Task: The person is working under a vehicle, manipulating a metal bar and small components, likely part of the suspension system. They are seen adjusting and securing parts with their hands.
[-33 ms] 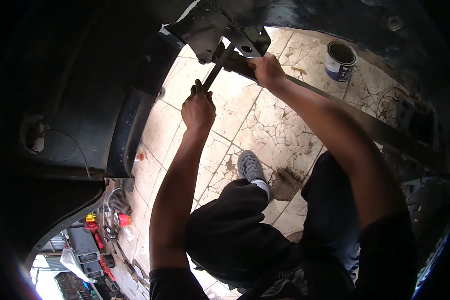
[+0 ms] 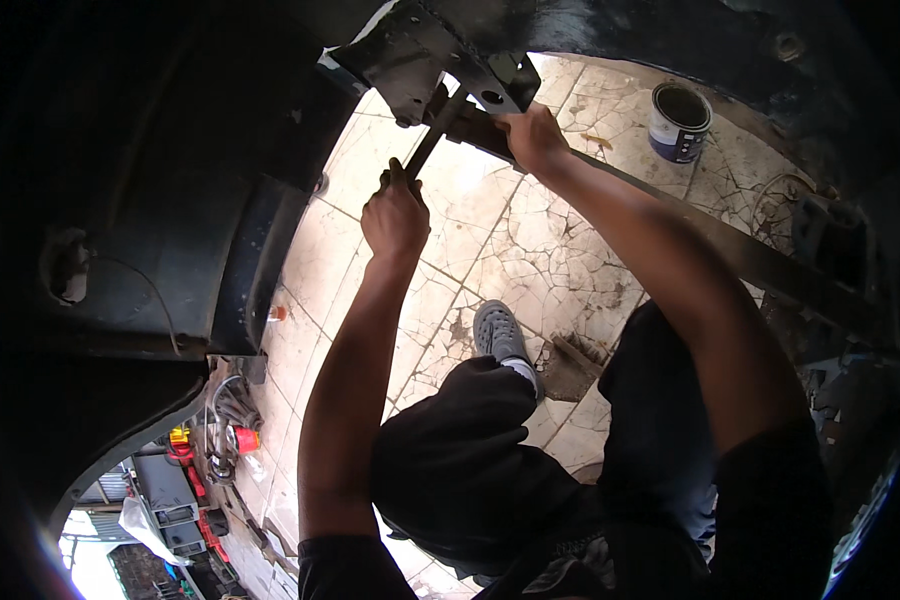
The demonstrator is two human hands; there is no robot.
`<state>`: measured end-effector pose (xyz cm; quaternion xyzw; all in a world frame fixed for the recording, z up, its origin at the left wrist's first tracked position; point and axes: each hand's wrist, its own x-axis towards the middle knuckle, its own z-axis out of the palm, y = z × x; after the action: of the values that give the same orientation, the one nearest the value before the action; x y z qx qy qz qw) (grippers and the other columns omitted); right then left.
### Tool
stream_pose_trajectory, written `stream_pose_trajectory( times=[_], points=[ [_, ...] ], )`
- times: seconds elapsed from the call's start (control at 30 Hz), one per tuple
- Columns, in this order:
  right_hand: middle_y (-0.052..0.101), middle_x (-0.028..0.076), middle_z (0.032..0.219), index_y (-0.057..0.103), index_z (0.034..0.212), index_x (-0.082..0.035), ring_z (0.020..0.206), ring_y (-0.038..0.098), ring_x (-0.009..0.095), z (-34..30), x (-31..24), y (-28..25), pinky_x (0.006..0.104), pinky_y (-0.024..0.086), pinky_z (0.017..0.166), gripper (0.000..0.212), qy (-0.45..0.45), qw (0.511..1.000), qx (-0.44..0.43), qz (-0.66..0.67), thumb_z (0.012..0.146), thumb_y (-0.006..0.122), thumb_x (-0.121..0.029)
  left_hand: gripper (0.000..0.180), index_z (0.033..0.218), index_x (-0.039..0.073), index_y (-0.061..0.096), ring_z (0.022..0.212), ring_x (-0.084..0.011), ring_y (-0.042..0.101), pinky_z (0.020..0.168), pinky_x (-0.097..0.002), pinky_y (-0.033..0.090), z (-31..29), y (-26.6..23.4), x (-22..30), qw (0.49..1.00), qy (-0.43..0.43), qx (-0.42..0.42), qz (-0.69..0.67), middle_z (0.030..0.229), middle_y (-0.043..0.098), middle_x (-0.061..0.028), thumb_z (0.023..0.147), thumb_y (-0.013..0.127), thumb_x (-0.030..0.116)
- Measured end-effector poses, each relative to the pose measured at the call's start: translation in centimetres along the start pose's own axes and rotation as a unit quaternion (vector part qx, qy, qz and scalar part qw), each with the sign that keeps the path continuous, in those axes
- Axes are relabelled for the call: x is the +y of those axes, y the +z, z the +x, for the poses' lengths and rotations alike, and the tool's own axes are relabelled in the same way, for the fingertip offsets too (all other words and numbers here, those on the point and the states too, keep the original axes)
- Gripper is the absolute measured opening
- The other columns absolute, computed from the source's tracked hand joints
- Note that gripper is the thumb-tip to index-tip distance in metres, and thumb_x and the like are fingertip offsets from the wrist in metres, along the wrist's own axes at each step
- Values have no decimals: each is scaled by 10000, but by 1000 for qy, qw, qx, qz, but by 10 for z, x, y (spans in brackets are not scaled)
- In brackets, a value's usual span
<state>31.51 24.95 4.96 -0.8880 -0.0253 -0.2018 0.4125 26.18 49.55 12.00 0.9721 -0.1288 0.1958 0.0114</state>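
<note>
My left hand is closed round the lower end of a dark straight bar, with one finger lying up along it. The bar slants up and right to a dark joint below a black metal bracket with a round hole. Just right of that bracket, my right hand is closed beside the end of a long dark beam. Its fingertips are partly hidden, and what they hold is too dark to make out.
Black body panels arch over the left and top. An open paint can stands on the cracked tile floor at the right. My grey shoe is below my hands. Tools and a red container lie lower left.
</note>
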Motion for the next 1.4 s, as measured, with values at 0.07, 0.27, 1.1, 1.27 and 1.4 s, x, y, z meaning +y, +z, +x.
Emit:
stream_pose_trajectory(
  times=[0.07, 0.27, 1.1, 1.27, 1.4],
  points=[
    [694, 260, 1062, 763, 1085, -48, 1004, 734, 417, 5, 11, 4, 509, 594, 879, 223, 100, 995, 5, 26, 1030, 606, -198, 513, 1488, 42, 568, 882, -394, 770, 765, -517, 608, 5, -2, 13, 999, -30, -36, -16, 1108, 762, -239, 1025, 665, 239],
    [743, 285, 1029, 794, 1166, -79, 965, 744, 445, -15, -5, 8, 500, 610, 887, 235, -54, 998, 19, -22, 1008, 620, -94, 548, 1498, -20, 538, 923, -396, 768, 818, -493, 619, -3, 7, 0, 1000, -8, 2, -8, 1217, 744, -214, 1003, 679, 167],
    [786, 183, 1032, 825, 1063, -59, 988, 741, 359, -14, -3, 3, 423, 591, 894, 211, -109, 992, 47, 38, 860, 858, -108, 916, 1635, -23, 336, 1209, -442, 673, 1038, -461, 562, -11, 3, -7, 999, 19, -28, -37, 1471, 597, -308, 903, 829, 222],
    [789, 173, 956, 830, 1076, -83, 904, 741, 368, -8, 7, 7, 436, 584, 881, 206, -99, 993, 58, 34, 886, 851, -161, 910, 1622, -28, 342, 1231, -436, 667, 1026, -469, 566, -11, 6, -1, 999, 30, -6, -40, 1422, 639, -280, 902, 834, 233],
    [789, 175, 899, 833, 1088, -111, 831, 761, 371, -3, -8, 10, 409, 597, 836, 189, -43, 996, 73, -8, 924, 832, -205, 922, 1622, -35, 337, 1241, -467, 652, 1052, -483, 549, -12, 8, -3, 999, 29, 10, -37, 1425, 621, -314, 895, 837, 235]
  ],
)
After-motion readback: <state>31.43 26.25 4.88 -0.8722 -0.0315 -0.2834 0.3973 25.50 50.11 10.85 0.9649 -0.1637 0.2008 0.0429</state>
